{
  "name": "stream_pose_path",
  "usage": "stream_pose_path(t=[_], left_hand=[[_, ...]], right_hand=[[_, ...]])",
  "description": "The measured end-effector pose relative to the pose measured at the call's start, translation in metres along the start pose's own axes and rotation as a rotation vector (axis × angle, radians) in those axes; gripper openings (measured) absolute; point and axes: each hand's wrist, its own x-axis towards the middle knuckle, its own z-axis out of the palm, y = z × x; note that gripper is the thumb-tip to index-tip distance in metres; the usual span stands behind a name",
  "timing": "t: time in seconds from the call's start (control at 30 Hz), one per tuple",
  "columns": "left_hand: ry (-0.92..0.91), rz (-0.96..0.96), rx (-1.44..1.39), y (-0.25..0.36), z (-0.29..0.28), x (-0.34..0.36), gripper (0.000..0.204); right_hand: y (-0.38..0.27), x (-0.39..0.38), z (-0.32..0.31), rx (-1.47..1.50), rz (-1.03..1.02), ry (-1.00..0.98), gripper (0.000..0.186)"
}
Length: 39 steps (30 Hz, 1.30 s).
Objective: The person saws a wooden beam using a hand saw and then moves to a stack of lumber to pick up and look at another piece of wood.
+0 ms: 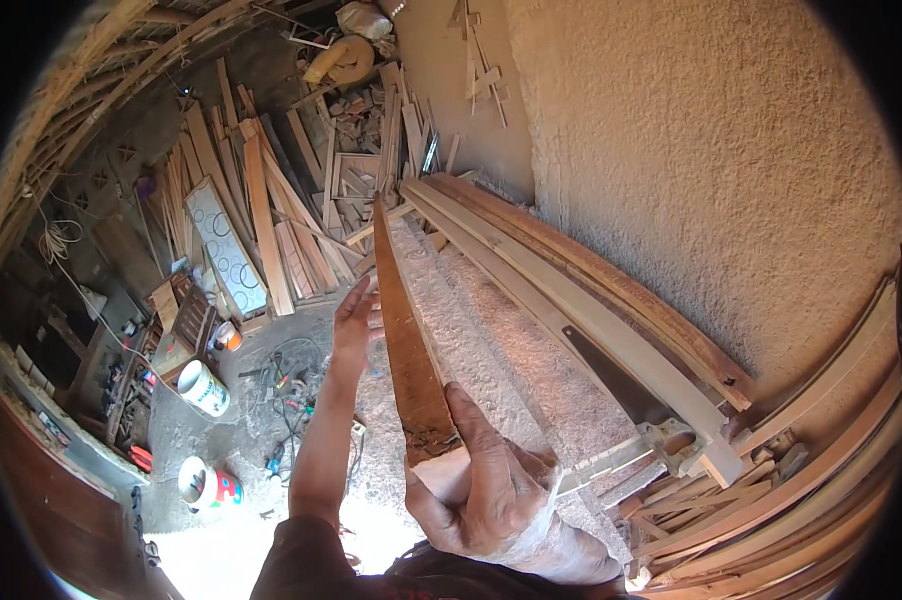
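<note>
Wooden beam (404, 350) clasped at near end by right hand (496, 490); left hand (355, 318) loosely spread alongside, contact unclear; beam best steadied two-handed

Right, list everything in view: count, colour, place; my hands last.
Beam: one, red-brown, centre
Wall: one, tan, right
Floor: one, grey, left
Planks: several, tan and red-brown, along wall
Saw: one, grey blade, beside planks
Work surface: one, pinkish-grey, under planks
Stacked wood: many, brown, lower right
Boards: many, brown, leaning at back
Panel: one, pale with rings, among boards
Coil: one, yellow, top
Buckets: two, white with coloured patches, on floor
Tub: one, orange and white, beyond buckets
Cables: count unclear, dark, on floor
Left hand: one, open beside beam
Right hand: one, gripping beam's near end
</note>
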Motion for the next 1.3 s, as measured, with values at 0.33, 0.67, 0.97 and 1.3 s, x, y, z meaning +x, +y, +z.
stream_pose_path(t=[0.33,0.67,0.97,1.3], left_hand=[[0.045,-0.136,0.413,0.0,-0.026,0.105,0.046],[-0.117,-0.055,0.487,-0.013,-0.032,0.15,0.052],[-0.175,0.067,0.593,-0.013,-0.039,0.165,0.048],[-0.252,-0.01,0.598,-0.014,-0.05,0.175,0.054]], right_hand=[[0.001,0.0,-0.002,-0.036,-0.013,-0.042,0.068],[-0.005,-0.001,-0.004,0.036,0.053,-0.06,0.071],[-0.015,-0.005,0.009,-0.038,0.115,0.031,0.071],[-0.018,-0.011,0.014,-0.044,0.132,-0.01,0.078]])
